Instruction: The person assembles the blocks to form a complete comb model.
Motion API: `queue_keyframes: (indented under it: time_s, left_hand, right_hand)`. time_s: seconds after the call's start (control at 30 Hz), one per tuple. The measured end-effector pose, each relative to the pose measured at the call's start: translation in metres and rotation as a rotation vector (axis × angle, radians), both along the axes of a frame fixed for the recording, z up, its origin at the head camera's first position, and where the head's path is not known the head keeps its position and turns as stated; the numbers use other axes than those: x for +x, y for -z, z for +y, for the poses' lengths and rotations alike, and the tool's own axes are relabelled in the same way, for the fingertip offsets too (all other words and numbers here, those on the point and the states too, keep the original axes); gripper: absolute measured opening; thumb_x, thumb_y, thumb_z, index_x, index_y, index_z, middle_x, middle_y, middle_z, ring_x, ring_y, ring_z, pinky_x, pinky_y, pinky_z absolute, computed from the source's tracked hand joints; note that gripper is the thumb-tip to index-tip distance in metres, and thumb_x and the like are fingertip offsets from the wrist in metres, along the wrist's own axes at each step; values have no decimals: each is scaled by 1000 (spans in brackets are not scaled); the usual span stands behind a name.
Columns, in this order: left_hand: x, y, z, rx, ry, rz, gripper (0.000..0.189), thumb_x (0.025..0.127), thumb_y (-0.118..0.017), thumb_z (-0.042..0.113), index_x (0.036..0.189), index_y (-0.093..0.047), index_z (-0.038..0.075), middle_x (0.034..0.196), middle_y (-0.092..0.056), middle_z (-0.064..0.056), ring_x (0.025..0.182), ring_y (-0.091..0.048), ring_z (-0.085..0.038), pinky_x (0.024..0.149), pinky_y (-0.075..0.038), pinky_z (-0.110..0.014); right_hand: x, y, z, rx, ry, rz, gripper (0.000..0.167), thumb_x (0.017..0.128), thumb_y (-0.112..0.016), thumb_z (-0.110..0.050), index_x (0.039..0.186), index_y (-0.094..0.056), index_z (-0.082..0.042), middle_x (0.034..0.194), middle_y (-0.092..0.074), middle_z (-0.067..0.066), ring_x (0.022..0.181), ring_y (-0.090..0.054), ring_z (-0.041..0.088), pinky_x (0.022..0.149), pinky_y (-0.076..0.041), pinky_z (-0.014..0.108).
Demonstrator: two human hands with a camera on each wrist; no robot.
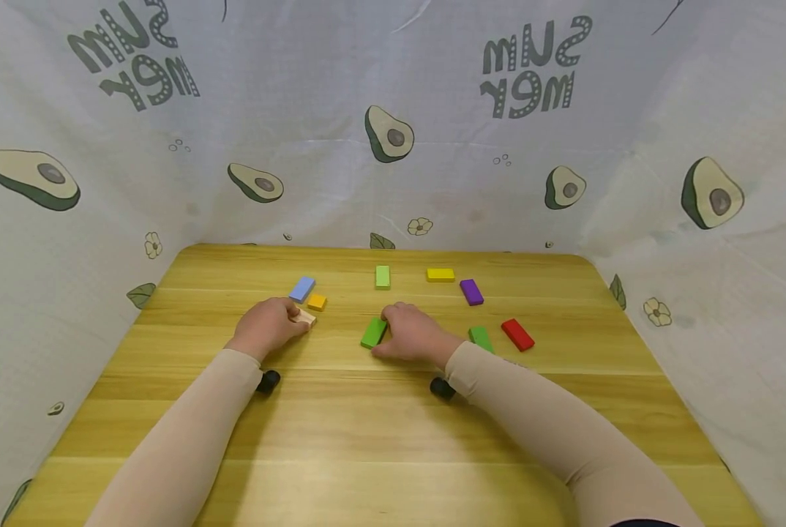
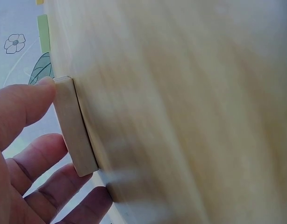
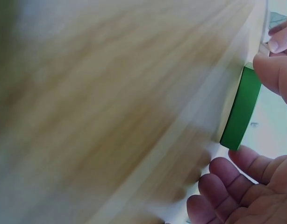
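My left hand (image 1: 269,327) pinches a plain wooden block (image 1: 304,318) on the table, left of the middle. In the left wrist view the thumb is at one end of that wooden block (image 2: 76,126) and fingertips are at its side and other end. Nearer the middle, my right hand (image 1: 414,335) holds a green block (image 1: 373,333) by its ends. The right wrist view has this green block (image 3: 241,108) between thumb and index finger, the other fingers loosely bent below. Just beyond the left hand lie a blue block (image 1: 302,289) and a small orange block (image 1: 317,301).
A light green block (image 1: 383,277) and a yellow block (image 1: 440,275) lie toward the back of the wooden table (image 1: 367,468). To the right are a purple block (image 1: 471,292), a red block (image 1: 518,334) and another green block (image 1: 481,338), partly behind the right forearm. A printed curtain (image 1: 327,95) surrounds the table.
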State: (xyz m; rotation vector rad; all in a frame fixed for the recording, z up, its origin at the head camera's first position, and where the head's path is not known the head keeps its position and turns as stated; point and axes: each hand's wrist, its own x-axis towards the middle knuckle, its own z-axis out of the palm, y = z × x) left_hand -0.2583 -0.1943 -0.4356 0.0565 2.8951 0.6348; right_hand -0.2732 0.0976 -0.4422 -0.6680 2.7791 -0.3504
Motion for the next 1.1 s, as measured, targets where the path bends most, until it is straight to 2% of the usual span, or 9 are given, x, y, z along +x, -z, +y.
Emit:
queue_keyframes:
  time_s: [0.6,0.9,1.1]
  left_hand:
    - [-1,1,-1,-14,5,11,47,97,-74,44,127,-73,8,129,-73,-17,91,-62,-26,78,-51,-39]
    - [0,0,0,2,-4,1,48,98,-74,43,130,-72,8,131,-73,-17,94,-63,-26,84,-52,-42]
    - [0,1,0,2,-5,6,48,98,-74,43,130,-73,8,131,-73,-16,95,-63,-26,83,-53,-42]
  right_hand:
    - [-1,-1,-1,14,-24,-3,67,90,-80,-42,140,-58,-2,129,-63,11,117,-58,24,109,-50,41]
    - [-6,0,1,-8,-48,-10,65,89,-79,-34,141,-58,1,131,-64,12,117,-57,24,111,-49,40]
    - [-9,-1,4,-39,-32,-40,67,90,-78,-30,144,-55,1,136,-61,12,122,-56,24,115,-47,40]
